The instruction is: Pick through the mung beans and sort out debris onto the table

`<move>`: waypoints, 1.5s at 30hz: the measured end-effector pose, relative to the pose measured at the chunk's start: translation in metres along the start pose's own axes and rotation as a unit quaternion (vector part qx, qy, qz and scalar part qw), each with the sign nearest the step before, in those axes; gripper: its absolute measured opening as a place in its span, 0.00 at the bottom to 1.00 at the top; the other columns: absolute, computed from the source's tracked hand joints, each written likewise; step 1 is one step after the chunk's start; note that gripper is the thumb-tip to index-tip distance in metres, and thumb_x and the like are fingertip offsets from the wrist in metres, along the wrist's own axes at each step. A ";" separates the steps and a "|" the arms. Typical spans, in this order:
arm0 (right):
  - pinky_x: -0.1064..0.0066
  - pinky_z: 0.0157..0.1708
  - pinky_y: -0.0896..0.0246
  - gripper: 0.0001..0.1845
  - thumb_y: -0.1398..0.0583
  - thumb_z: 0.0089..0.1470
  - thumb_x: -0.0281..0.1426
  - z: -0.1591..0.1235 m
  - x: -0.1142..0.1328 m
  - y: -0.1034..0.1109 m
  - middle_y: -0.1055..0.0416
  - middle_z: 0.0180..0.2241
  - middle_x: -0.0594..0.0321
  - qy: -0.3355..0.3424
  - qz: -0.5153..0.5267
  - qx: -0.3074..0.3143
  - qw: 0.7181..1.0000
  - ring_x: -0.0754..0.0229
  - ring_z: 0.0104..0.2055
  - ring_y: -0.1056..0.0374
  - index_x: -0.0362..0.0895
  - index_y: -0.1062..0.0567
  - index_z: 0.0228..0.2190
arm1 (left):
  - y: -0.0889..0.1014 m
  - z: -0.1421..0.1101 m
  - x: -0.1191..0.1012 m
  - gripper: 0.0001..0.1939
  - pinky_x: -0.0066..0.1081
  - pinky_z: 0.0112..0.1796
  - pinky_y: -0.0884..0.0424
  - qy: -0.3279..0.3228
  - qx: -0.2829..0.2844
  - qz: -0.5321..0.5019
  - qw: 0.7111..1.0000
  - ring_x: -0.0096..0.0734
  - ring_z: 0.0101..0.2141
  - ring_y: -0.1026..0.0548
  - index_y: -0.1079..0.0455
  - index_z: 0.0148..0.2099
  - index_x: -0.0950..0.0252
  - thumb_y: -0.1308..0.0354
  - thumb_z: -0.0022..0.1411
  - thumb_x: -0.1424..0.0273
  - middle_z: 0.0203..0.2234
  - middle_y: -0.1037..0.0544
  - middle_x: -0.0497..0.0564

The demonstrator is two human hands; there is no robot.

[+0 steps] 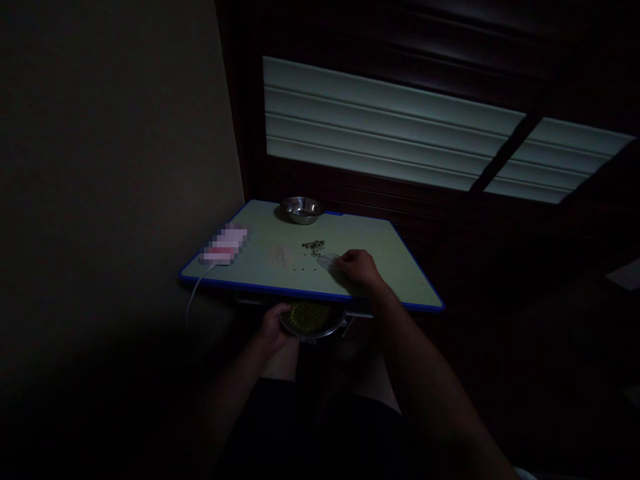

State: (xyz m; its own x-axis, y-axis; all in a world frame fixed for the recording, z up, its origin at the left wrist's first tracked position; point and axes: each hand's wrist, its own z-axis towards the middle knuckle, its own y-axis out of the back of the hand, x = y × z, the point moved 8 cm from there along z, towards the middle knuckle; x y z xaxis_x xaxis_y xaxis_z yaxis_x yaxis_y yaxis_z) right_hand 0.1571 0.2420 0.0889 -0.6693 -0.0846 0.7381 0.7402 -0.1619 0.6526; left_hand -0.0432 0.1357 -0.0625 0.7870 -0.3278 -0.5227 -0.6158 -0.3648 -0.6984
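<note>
While my left hand clasps the rim of a grain-filled bowl just below the near edge of the table, my right hand pinches a clear thin piece beside scattered dark bits on the tabletop. Over the head feed I also see a steel bowl near the far edge and a pixelated pink item at the left.
</note>
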 end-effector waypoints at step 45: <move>0.73 0.27 0.43 0.07 0.35 0.43 0.27 0.024 0.052 -0.064 0.29 0.22 0.64 0.047 0.067 0.263 0.961 0.67 0.23 0.39 0.38 0.21 0.29 | 0.004 0.003 -0.001 0.12 0.42 0.40 0.25 -0.005 0.022 -0.017 1.000 0.42 0.30 0.20 0.24 0.35 0.72 0.45 0.47 0.77 0.28 0.18 0.60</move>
State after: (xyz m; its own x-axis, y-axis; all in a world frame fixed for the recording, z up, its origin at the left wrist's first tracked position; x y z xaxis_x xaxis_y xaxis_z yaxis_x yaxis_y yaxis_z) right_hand 0.0770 0.2713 0.0897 -0.5503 -0.1633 0.8188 0.7333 0.3744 0.5675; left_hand -0.0457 0.1374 -0.0662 0.8076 -0.3075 -0.5031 -0.5870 -0.3373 -0.7360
